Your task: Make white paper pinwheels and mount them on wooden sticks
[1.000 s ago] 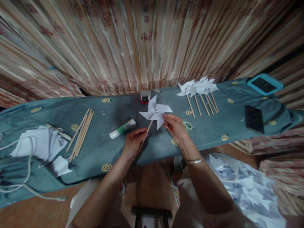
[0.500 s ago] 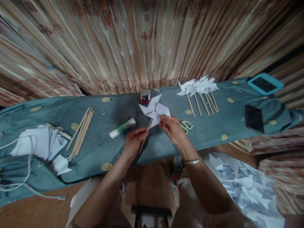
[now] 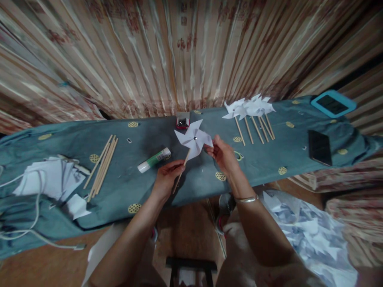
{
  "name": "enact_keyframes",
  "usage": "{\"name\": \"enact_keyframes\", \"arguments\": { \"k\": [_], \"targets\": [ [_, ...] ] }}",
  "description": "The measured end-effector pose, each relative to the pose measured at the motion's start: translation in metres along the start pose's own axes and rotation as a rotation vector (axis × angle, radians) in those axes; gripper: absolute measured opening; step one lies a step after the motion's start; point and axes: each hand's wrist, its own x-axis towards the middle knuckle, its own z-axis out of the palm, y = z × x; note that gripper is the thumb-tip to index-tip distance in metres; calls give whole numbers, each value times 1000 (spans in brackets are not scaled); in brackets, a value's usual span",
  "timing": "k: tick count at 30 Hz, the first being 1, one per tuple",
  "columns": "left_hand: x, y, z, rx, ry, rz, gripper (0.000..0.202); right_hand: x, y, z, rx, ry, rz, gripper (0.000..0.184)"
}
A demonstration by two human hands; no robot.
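A white paper pinwheel [image 3: 195,148] with a shiny metal pin at its centre is held up over the middle of the table. My left hand [image 3: 168,175] is closed around its wooden stick [image 3: 187,158], thumb and fingers pinching it below the blades. Beside the right-hand blade is my right hand [image 3: 223,155], its thumb lifted apart from the fingers. The fingertips are at the blade's edge; whether they touch it I cannot tell. Just behind the pinwheel stands a small red box [image 3: 182,120] of metal pins. A glue stick [image 3: 154,160] lies near my left hand.
Finished pinwheels [image 3: 249,108] lie at the back right. Loose wooden sticks [image 3: 103,167] and paper sheets [image 3: 49,179] are at left, near a white cable [image 3: 37,211]. Green-handled scissors [image 3: 239,156] are partly hidden by my right hand. A phone [image 3: 320,148] and blue-framed device [image 3: 333,104] lie far right.
My right hand has let go of the pinwheel's blade and drawn slightly to the right, the thumb opening away. My left hand has shifted slightly left, still gripping the stick.
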Motion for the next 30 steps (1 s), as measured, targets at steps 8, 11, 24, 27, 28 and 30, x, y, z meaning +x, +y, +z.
{"name": "enact_keyframes", "arguments": {
  "k": [8, 11, 24, 27, 28, 30],
  "targets": [
    [-1, -2, 0, 18, -22, -28, 41, 1, -3, 0, 66, -8, -74, 33],
    [-2, -2, 0, 25, -24, -27, 40, 1, -3, 0, 61, -17, -50, 32],
    [-1, -2, 0, 15, -24, -16, 42, -6, -6, 0, 16, -146, 102, 41],
    [0, -3, 0, 20, -30, -20, 41, -6, -5, 1, 11, -168, 113, 42],
    [0, -3, 0, 21, -33, -20, 41, -6, -5, 1, 15, -173, 112, 42],
    [0, -3, 0, 18, -36, -18, 40, -5, -4, 1, 16, -183, 107, 40]
  ]
}}
